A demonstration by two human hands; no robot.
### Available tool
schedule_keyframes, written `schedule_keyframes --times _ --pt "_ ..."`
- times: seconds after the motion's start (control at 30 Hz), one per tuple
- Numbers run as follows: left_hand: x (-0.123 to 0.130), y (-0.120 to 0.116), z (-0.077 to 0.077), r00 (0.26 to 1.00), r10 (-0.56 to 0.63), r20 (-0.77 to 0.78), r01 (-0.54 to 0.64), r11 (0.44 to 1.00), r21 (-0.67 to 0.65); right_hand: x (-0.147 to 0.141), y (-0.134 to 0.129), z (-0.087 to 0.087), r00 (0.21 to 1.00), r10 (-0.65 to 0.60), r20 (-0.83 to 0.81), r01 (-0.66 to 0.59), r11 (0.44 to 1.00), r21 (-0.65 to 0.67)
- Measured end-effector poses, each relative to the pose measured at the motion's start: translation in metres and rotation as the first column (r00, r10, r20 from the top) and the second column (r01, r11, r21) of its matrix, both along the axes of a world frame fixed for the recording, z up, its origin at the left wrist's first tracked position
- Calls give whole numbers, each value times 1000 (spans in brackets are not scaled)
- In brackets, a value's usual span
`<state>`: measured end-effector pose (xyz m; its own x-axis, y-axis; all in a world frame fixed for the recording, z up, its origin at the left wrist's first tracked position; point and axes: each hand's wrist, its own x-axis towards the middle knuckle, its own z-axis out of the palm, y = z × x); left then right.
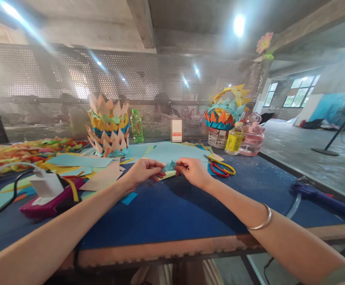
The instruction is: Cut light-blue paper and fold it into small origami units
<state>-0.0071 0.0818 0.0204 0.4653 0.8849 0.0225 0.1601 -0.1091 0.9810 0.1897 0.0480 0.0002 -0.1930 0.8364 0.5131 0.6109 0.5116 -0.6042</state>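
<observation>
A small folded piece of light-blue paper [170, 165] is held up between my two hands, above the blue table. My left hand [146, 171] pinches its left end between thumb and fingers. The right end is pinched by my right hand [191, 170], which has a silver bangle on its forearm. Light-blue paper sheets [176, 152] lie just behind the hands. Right of my right hand are red-handled scissors [219, 170] and yellow-handled scissors [231, 169], lying close together on paper.
Crown-like stacks of folded paper [108, 126] stand behind on the left. On the right are a paper basket [218, 136], a yellow-labelled bottle [234, 138] and a pink jug [251, 140]. A purple power strip [38, 208] and a blue glue gun [323, 198] lie at the sides.
</observation>
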Motion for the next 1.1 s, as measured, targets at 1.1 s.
schedule_keyframes --times 1.1 --pt "-2 2 -6 962 65 -264 66 887 456 1 2 -1 1000 15 -7 -16 1000 -10"
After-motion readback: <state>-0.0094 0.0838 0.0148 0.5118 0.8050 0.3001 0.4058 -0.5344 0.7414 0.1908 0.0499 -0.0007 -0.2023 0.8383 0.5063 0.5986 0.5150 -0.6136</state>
